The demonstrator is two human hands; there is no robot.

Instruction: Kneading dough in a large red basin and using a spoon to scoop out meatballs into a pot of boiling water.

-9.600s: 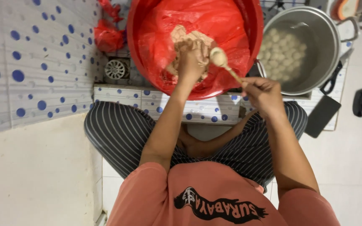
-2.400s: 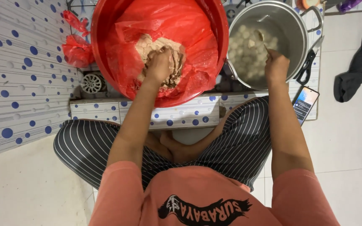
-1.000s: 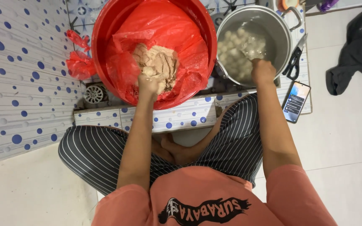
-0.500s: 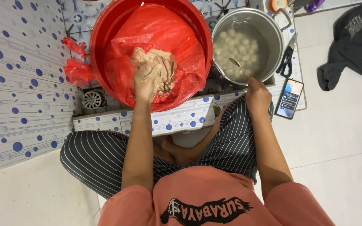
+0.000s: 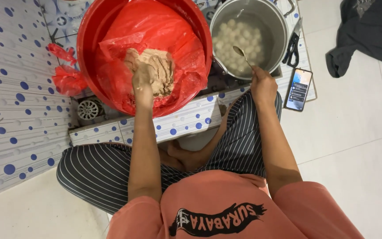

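The lump of pale brown dough (image 5: 155, 75) lies in the middle of the red basin (image 5: 87, 48), on a red plastic sheet (image 5: 155, 26) that lines the basin's inside. The left hand (image 5: 142, 79) is pressed into the near edge of the dough with its fingers curled shut around a portion of it.

To the right of the basin, touching its rim or nearly so, stands a steel pot (image 5: 279, 31) filled with water and many pale round balls (image 5: 239, 44). The right hand (image 5: 262, 85) sits at the near rim of the pot, closed around the handle of a spoon (image 5: 242, 54) whose bowl reaches in over the balls.

Left of the basin lies a knotted red plastic bag (image 5: 67, 77) on the blue-dotted tile. Just below the basin's near-left edge is a round metal floor drain (image 5: 88, 109), and along its near side runs a low tiled ledge (image 5: 186, 121) with blue dots. Beyond the pot, further right of the basin, a pair of dark scissors (image 5: 293, 44) rests beside a smartphone (image 5: 299, 89) with its screen lit, and a dark cloth (image 5: 368, 31) is bunched on the white floor.
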